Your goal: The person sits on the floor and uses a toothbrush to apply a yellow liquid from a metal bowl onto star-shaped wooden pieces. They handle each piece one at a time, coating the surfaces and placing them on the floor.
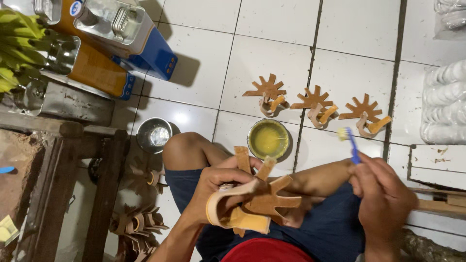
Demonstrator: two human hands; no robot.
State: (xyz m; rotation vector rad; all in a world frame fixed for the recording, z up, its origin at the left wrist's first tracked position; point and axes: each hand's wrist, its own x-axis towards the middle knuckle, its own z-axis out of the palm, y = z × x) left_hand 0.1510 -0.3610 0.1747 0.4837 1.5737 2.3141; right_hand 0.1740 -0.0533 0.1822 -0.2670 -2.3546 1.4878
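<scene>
Glue brushing on a tan leather sandal upper.
Left hand [213,187] fingers clamp the sandal upper [252,204]; right hand [383,194] fingers pinch the blue toothbrush [350,143]. Risk: glue dripping from the bristles beyond the fingers onto the leg.

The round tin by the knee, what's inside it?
The tin holds a yellow paste or glue that covers its whole bottom, with nothing else lying in it. How deep the glue goes cannot be seen. The brush in the right hand is outside it.

A strap piece [252,196] is held in the left hand [213,187] over the lap, a brush [350,143] in the right hand [383,194]. A bowl [268,139] is set on the floor ahead, three pieces [313,103] lined up behind it.
</scene>
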